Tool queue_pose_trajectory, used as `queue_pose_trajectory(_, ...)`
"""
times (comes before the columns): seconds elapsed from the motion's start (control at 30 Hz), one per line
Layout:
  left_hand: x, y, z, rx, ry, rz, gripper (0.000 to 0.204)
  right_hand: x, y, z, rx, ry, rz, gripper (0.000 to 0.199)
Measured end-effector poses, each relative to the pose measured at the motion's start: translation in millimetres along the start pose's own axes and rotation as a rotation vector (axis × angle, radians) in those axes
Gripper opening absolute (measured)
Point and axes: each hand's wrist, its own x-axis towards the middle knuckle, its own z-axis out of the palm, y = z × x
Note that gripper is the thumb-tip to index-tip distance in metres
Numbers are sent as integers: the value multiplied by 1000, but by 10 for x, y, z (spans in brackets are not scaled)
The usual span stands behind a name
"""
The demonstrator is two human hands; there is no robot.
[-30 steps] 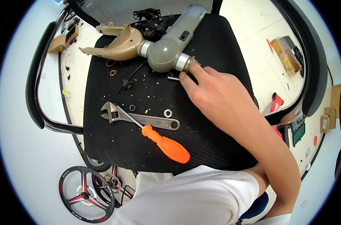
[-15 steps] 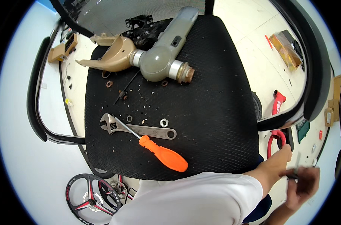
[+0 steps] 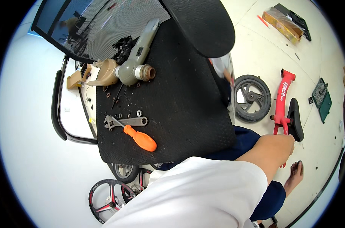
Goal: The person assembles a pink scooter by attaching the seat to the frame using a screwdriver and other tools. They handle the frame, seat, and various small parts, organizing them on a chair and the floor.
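My left hand (image 3: pixel 281 144) reaches across to the right and is closed round the lower end of a red bike frame (image 3: pixel 281 100), where it splits into two prongs. A black saddle (image 3: pixel 295 123) is right beside the frame. Lower down, partly hidden behind my knee, my right hand (image 3: pixel 295 173) has its fingers curled, with something small and dark at the tips. On the black chair seat (image 3: pixel 180 102) lie an adjustable wrench (image 3: pixel 136 121) and an orange-handled screwdriver (image 3: pixel 141 140) crossing it. A hex nut (image 3: pixel 139 113) sits by the wrench.
A beige fork joined to a grey frame part (image 3: pixel 128 72) lies at the seat's far left. A chair armrest (image 3: pixel 206 26) juts up at the far right. On the floor are a black wheel (image 3: pixel 252 98), a green case (image 3: pixel 322 99), a yellow box (image 3: pixel 282 24) and spoked wheels (image 3: pixel 111 201).
My view has swung to the right, bringing more of the red frame and floor into sight. My right hand has moved lower and farther away. The left hand stays on the frame.
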Motion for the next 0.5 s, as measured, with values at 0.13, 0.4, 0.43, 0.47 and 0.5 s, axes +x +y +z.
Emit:
queue_pose_trajectory(0.13, -256, 117, -16, 32, -14, -27, 30, 9, 424, 10, 21, -18, 33, 24)
queue_pose_trajectory(0.4, -29, -38, 345, 38, 48, 215, 32, 49, 292, 134, -359, 39, 21, 45)
queue_pose_trajectory(0.43, -122, -113, 526, 119, 67, 294, 36, 38, 335, 226, -337, -45, 11, 42)
queue_pose_trajectory(0.47, -353, -154, 338, 76, -126, 212, 26, -7, 384, 453, -298, -61, 9, 36)
queue_pose_trajectory(0.5, -407, -167, 263, 97, -167, 179, 17, -36, 311, 547, -162, -114, 47, 31)
